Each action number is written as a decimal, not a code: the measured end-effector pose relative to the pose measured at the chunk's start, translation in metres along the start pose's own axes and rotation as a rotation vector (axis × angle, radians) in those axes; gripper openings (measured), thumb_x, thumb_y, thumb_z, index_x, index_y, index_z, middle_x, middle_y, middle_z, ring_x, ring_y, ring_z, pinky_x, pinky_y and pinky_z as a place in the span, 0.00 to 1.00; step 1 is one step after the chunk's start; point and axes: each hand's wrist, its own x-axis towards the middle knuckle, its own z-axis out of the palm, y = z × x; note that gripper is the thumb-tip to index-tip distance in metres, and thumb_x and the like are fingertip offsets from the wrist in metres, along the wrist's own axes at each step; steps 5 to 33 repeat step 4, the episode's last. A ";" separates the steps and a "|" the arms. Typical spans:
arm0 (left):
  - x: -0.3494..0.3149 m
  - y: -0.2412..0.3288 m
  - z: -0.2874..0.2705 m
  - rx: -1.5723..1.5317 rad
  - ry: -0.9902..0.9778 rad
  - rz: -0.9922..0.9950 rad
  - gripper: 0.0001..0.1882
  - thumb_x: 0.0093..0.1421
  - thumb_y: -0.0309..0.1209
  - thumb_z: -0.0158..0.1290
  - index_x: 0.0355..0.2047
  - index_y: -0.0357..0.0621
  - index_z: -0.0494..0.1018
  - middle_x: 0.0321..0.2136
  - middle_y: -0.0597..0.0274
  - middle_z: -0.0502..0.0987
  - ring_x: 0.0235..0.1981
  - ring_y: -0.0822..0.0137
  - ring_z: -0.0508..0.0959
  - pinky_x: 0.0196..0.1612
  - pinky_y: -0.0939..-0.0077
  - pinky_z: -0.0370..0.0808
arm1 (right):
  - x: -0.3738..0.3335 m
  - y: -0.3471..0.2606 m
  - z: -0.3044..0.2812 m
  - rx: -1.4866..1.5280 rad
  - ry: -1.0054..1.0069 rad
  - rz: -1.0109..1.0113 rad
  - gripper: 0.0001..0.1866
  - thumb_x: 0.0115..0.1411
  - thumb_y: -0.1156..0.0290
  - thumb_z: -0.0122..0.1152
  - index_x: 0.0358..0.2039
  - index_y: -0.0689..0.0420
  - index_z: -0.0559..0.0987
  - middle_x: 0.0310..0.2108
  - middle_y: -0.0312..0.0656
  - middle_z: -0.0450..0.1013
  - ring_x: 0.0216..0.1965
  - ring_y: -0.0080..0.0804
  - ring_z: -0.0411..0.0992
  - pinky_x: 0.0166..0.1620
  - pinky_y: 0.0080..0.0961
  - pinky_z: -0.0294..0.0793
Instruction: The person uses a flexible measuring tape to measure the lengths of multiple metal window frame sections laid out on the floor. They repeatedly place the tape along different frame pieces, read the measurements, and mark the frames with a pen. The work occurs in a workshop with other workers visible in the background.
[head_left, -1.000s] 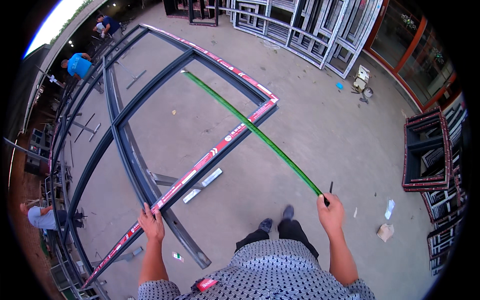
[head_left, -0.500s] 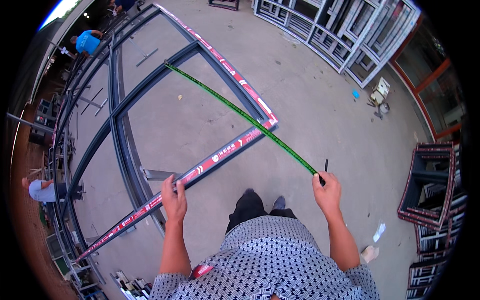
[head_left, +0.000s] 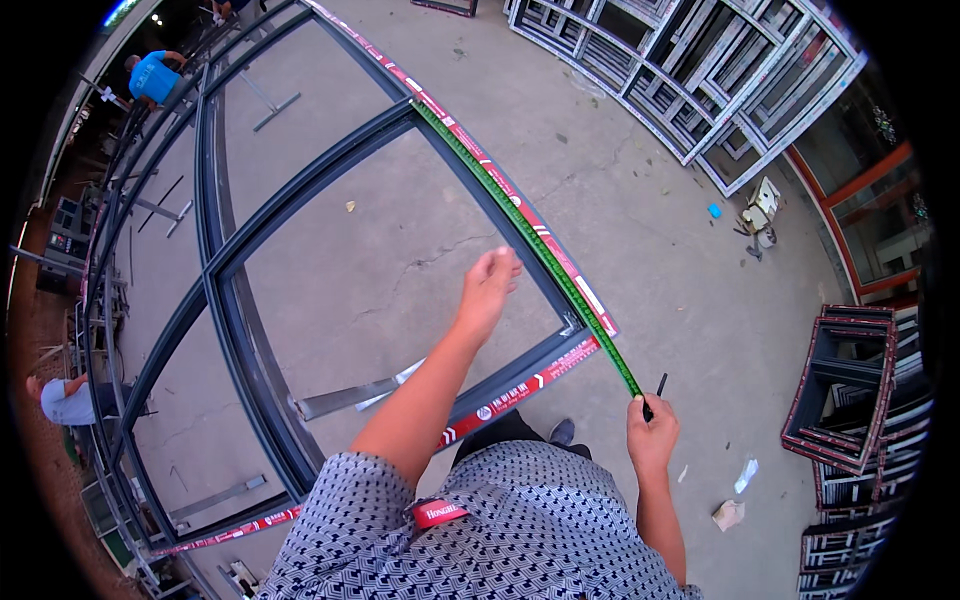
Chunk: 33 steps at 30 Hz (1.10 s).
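A large dark grey window frame (head_left: 345, 148) with red-and-white protective film along its outer sides spreads before me. A green tape measure (head_left: 480, 180) lies stretched along its right side, its far end at a crossbar joint and its near end past the close corner. My right hand (head_left: 652, 432), beyond that corner, is closed on the near end of the tape measure. A thin dark stick, perhaps a pen (head_left: 662, 384), juts up from that hand. My left hand (head_left: 490, 285) reaches over the near pane opening, fingers stretched and holding nothing, short of the tape.
White-wrapped frames (head_left: 690, 75) stand at the far right. Dark frames (head_left: 840, 390) are stacked at the right edge. A white-and-grey tool (head_left: 762, 210) and paper scraps (head_left: 746, 476) lie on the concrete floor. Two people, a blue shirt (head_left: 155, 78) and a pale shirt (head_left: 68, 402), are at the left.
The tape measure has swung from crossing the pane opening diagonally to lying along the frame's right side. My left hand has left the near film-covered bar and reached forward and right.
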 end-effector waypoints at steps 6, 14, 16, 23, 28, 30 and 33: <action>0.042 0.007 0.005 -0.105 -0.049 -0.044 0.34 0.76 0.54 0.47 0.63 0.33 0.70 0.54 0.50 0.78 0.56 0.59 0.78 0.60 0.60 0.77 | 0.003 -0.032 0.016 -0.024 -0.034 0.108 0.11 0.65 0.69 0.65 0.41 0.64 0.85 0.34 0.52 0.80 0.33 0.41 0.78 0.40 0.36 0.76; 0.042 0.007 0.005 -0.105 -0.049 -0.044 0.34 0.76 0.54 0.47 0.63 0.33 0.70 0.54 0.50 0.78 0.56 0.59 0.78 0.60 0.60 0.77 | 0.003 -0.032 0.016 -0.024 -0.034 0.108 0.11 0.65 0.69 0.65 0.41 0.64 0.85 0.34 0.52 0.80 0.33 0.41 0.78 0.40 0.36 0.76; 0.042 0.007 0.005 -0.105 -0.049 -0.044 0.34 0.76 0.54 0.47 0.63 0.33 0.70 0.54 0.50 0.78 0.56 0.59 0.78 0.60 0.60 0.77 | 0.003 -0.032 0.016 -0.024 -0.034 0.108 0.11 0.65 0.69 0.65 0.41 0.64 0.85 0.34 0.52 0.80 0.33 0.41 0.78 0.40 0.36 0.76; 0.042 0.007 0.005 -0.105 -0.049 -0.044 0.34 0.76 0.54 0.47 0.63 0.33 0.70 0.54 0.50 0.78 0.56 0.59 0.78 0.60 0.60 0.77 | 0.003 -0.032 0.016 -0.024 -0.034 0.108 0.11 0.65 0.69 0.65 0.41 0.64 0.85 0.34 0.52 0.80 0.33 0.41 0.78 0.40 0.36 0.76; 0.042 0.007 0.005 -0.105 -0.049 -0.044 0.34 0.76 0.54 0.47 0.63 0.33 0.70 0.54 0.50 0.78 0.56 0.59 0.78 0.60 0.60 0.77 | 0.003 -0.032 0.016 -0.024 -0.034 0.108 0.11 0.65 0.69 0.65 0.41 0.64 0.85 0.34 0.52 0.80 0.33 0.41 0.78 0.40 0.36 0.76; 0.042 0.007 0.005 -0.105 -0.049 -0.044 0.34 0.76 0.54 0.47 0.63 0.33 0.70 0.54 0.50 0.78 0.56 0.59 0.78 0.60 0.60 0.77 | 0.003 -0.032 0.016 -0.024 -0.034 0.108 0.11 0.65 0.69 0.65 0.41 0.64 0.85 0.34 0.52 0.80 0.33 0.41 0.78 0.40 0.36 0.76; 0.042 0.007 0.005 -0.105 -0.049 -0.044 0.34 0.76 0.54 0.47 0.63 0.33 0.70 0.54 0.50 0.78 0.56 0.59 0.78 0.60 0.60 0.77 | 0.003 -0.032 0.016 -0.024 -0.034 0.108 0.11 0.65 0.69 0.65 0.41 0.64 0.85 0.34 0.52 0.80 0.33 0.41 0.78 0.40 0.36 0.76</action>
